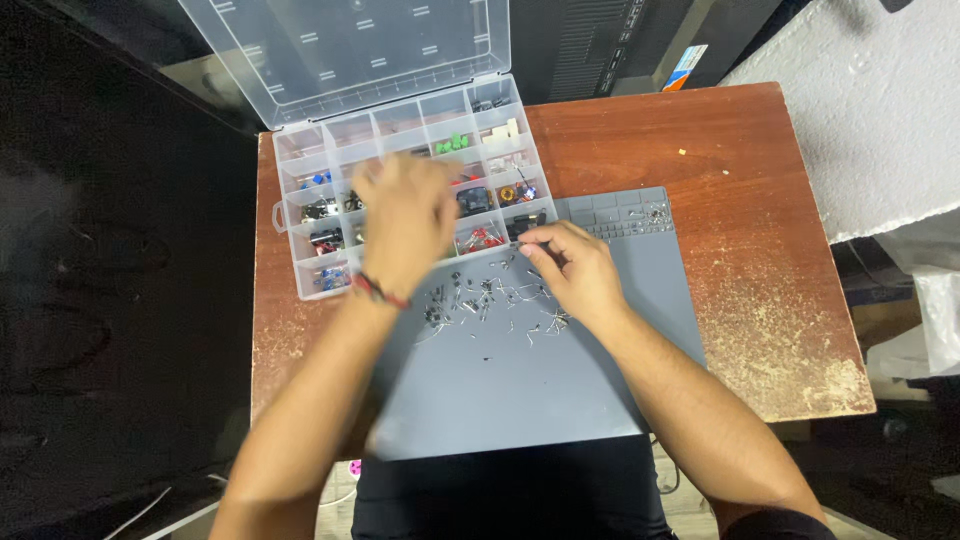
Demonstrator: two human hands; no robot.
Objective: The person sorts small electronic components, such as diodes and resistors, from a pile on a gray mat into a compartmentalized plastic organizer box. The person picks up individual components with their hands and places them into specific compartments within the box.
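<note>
A: Left hand (403,222)?
B: Blurred, over the clear compartment box (300,215), fingers spread loosely; can't tell if it holds anything.
A: Right hand (573,268)?
B: On the grey mat (520,390), fingertips pinched at a small part by the box's front edge; part too tiny to identify. Loose components (480,295) lie scattered between both hands.

Two bare forearms, no sleeves showing, come up from about 6 o'clock. The left hand (405,225) is blurred; a thin cord band (380,290) in red and dark thread circles its wrist. The right hand (578,272) wears no ring or watch that can be seen. Dark clothing (510,495) covers the lap at 6 o'clock.
</note>
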